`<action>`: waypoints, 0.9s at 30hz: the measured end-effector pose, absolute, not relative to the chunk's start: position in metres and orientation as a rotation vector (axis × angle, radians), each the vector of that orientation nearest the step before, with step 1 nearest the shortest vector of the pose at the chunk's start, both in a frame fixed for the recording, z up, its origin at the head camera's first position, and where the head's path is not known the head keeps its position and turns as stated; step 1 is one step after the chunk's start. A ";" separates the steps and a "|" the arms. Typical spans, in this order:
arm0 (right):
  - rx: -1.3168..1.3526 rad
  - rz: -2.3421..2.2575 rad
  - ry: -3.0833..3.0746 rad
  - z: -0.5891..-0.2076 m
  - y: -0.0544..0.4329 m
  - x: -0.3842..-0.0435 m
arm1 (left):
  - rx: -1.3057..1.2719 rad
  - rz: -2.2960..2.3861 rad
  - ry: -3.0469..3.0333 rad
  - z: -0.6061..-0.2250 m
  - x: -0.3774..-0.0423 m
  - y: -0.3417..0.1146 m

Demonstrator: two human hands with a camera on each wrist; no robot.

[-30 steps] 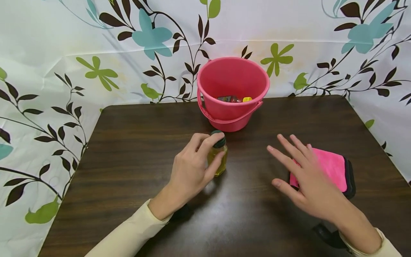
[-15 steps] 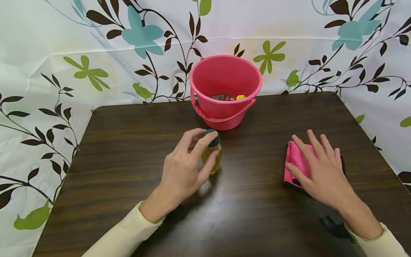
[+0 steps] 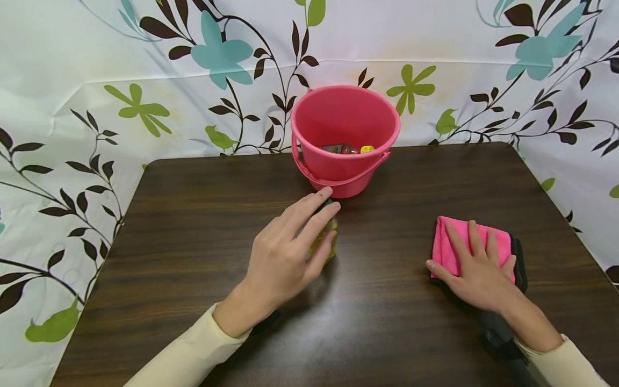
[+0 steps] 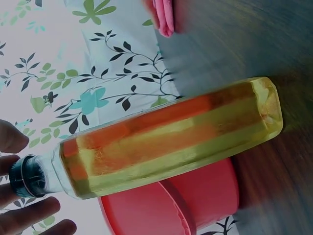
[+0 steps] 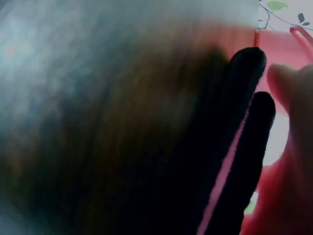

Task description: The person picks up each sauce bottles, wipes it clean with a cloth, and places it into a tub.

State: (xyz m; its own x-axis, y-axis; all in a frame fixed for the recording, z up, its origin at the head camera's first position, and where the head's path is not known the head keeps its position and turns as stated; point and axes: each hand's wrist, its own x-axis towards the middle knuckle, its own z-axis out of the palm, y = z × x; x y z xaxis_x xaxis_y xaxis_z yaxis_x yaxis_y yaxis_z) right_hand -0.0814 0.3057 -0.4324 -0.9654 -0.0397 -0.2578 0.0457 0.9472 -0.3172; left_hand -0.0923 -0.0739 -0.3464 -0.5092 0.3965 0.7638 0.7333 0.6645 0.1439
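A clear bottle of yellow liquid [image 4: 171, 139] stands upright on the dark wooden table [image 3: 193, 215], in front of the bucket. My left hand [image 3: 285, 250] is around its dark green cap [image 4: 28, 176], with fingers extended and spread apart beside it. In the head view those fingers cover most of the bottle. To the right, my right hand [image 3: 483, 277] rests flat with spread fingers on a folded pink cloth [image 3: 503, 244] with black edging. The right wrist view shows the cloth's dark folded edges [image 5: 244, 127] up close, with part of the hand beside them.
A pink bucket [image 3: 348, 166] with its handle lowered stands at the back of the table. Inside lie a few small items, one with a yellow top [image 3: 367, 149]. Behind the table hangs a white curtain [image 3: 184, 102] printed with leaves and flowers.
My right hand has moved right and come down onto the cloth. The left fingers have straightened and spread at the cap, while the bottle stays in place.
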 end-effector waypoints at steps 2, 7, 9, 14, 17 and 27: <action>0.003 -0.444 2.844 -0.434 0.304 -0.082 | -0.864 -0.583 -2.152 -0.346 -0.092 -0.074; 0.003 -0.419 2.837 -0.437 0.303 -0.081 | -0.862 -0.554 -2.115 -0.344 -0.091 -0.073; -0.001 -0.416 2.834 -0.438 0.302 -0.081 | -0.861 -0.549 -2.106 -0.345 -0.091 -0.073; -0.003 -0.394 2.827 -0.440 0.302 -0.083 | -0.860 -0.536 -2.105 -0.344 -0.091 -0.073; 0.000 -0.381 2.823 -0.440 0.303 -0.084 | -0.860 -0.530 -2.106 -0.344 -0.092 -0.073; -0.040 -0.379 2.836 -0.442 0.304 -0.082 | -0.855 -0.543 -2.154 -0.344 -0.091 -0.072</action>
